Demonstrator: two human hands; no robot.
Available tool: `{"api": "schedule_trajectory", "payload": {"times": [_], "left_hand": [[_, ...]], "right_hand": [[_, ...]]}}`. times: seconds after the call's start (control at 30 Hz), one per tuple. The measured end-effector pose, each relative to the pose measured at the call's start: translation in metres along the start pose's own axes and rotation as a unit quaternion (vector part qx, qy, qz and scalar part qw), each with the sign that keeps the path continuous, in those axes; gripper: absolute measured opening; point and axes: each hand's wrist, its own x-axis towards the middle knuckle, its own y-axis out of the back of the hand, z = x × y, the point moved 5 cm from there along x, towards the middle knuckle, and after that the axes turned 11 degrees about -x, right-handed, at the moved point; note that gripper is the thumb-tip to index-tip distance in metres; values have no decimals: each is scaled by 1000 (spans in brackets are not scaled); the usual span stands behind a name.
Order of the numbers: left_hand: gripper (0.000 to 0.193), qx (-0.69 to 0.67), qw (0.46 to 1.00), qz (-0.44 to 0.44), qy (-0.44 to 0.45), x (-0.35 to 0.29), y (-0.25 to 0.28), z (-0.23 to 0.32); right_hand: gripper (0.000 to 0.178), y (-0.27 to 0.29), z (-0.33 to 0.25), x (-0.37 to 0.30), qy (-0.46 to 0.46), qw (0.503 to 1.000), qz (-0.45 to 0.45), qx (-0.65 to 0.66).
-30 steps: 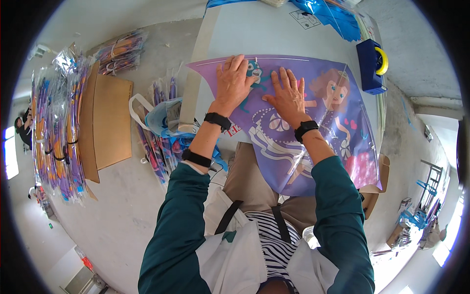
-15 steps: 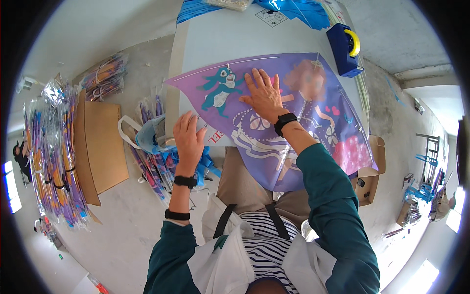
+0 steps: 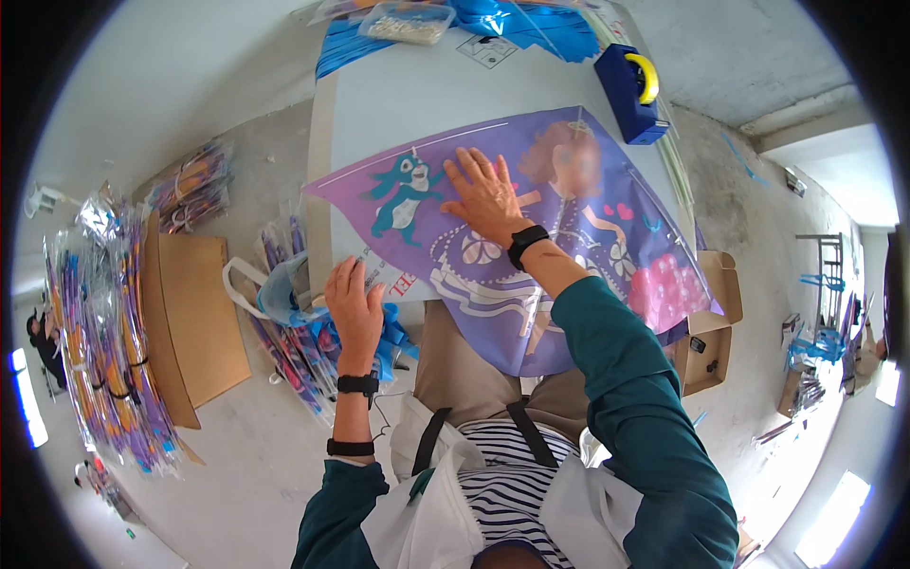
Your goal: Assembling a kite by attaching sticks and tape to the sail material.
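A purple kite sail (image 3: 559, 284) with a printed blue rabbit and a figure in a dress lies across the white tabletop (image 3: 379, 104). Its lower point hangs over the near edge onto my lap. My right hand (image 3: 485, 201) rests flat on the sail between the rabbit and the figure, fingers spread. At the table's near left edge is my left hand (image 3: 354, 305), fingers stretched out, just beside the sail and holding nothing. A thin white rod runs along the sail's upper left edge.
A dark blue tape dispenser (image 3: 630, 95) with a yellow roll stands at the far right. Blue strips (image 3: 355, 45) and a clear tub of small pieces (image 3: 408, 23) lie at the far edge. Bundled wrapped kites (image 3: 104, 332) and cardboard (image 3: 194, 322) stand left; an open carton (image 3: 706, 365) sits right.
The whole view has shifted, so the table and sail appear slightly lower and further left. Both hands keep nearly the same places relative to the sail.
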Motion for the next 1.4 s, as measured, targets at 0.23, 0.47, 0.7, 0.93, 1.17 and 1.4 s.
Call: {"api": "schedule_trajectory", "payload": {"times": [0.23, 0.47, 0.7, 0.93, 1.17, 1.4], "left_hand": [[42, 8, 1000, -29, 4, -5, 3, -8], [40, 36, 999, -22, -1, -6, -4, -9], [42, 4, 1000, -25, -4, -7, 2, -15], [41, -1, 999, -36, -26, -6, 0, -15], [35, -6, 999, -45, -20, -3, -3, -11], [36, -5, 996, -83, -8, 0, 2, -11]], "right_hand": [[45, 27, 32, -6, -4, 998, 54, 16], [19, 39, 156, -28, -10, 981, -23, -194], [15, 62, 201, -56, -193, 979, 69, 20], [18, 62, 233, -96, -287, 956, 47, 22], [17, 87, 357, -127, -436, 898, 53, 1], [24, 74, 442, -94, -507, 861, 26, -2]]}}
